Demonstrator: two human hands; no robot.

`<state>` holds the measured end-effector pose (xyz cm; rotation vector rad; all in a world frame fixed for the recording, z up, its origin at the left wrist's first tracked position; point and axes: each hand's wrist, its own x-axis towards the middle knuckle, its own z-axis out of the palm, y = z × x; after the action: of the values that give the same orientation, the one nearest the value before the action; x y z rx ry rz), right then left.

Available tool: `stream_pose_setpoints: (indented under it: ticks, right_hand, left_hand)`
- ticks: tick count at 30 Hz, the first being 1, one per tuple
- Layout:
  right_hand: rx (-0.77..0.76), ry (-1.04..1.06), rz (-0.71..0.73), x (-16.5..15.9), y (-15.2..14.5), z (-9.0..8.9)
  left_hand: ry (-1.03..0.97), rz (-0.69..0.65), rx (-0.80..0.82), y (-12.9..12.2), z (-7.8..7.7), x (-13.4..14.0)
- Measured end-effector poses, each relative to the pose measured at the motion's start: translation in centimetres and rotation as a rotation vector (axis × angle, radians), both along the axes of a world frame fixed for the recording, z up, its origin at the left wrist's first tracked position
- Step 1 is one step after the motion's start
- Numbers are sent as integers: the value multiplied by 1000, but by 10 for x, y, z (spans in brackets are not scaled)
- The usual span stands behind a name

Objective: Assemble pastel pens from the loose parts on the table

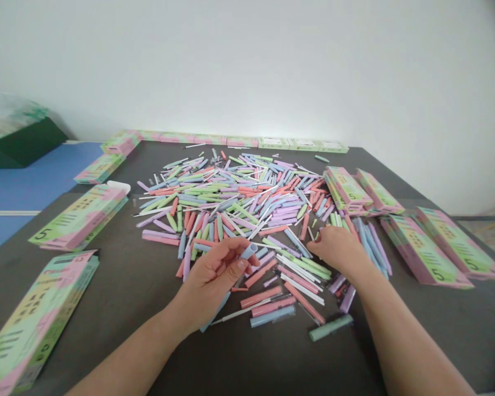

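My left hand [214, 280] is closed round a light-blue pen barrel [249, 251], whose hollow end points up and to the right out of the fingers. A blue piece [216, 312] shows below this hand; I cannot tell if it belongs to the same barrel. At the right side of a wide heap of pen parts [247, 192], my right hand [334, 247] reaches down with thumb and fingers pinched together. What it grips, if anything, is hidden. White refills [299, 269] and red, green and purple barrels lie between the hands.
Pink-and-green boxes stand at the left [80, 214] and right [421, 247] of the dark table [148, 341], with a row of boxes [243, 141] along the wall. A green barrel [331, 328] lies near the front. A dark green bin [25, 143] sits far left on a blue surface.
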<state>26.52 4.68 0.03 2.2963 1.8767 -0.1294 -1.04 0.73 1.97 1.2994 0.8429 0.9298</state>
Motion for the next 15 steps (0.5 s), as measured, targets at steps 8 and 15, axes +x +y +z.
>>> stream_pose_setpoints:
  ticks: [8, 15]
  right_hand:
    - [86, 76, -34, 7, -2, 16]
    - [162, 710, -187, -6, -9, 28]
  left_hand:
    - [-238, 41, -86, 7, -10, 1]
    - [-456, 116, -372, 10, -6, 5]
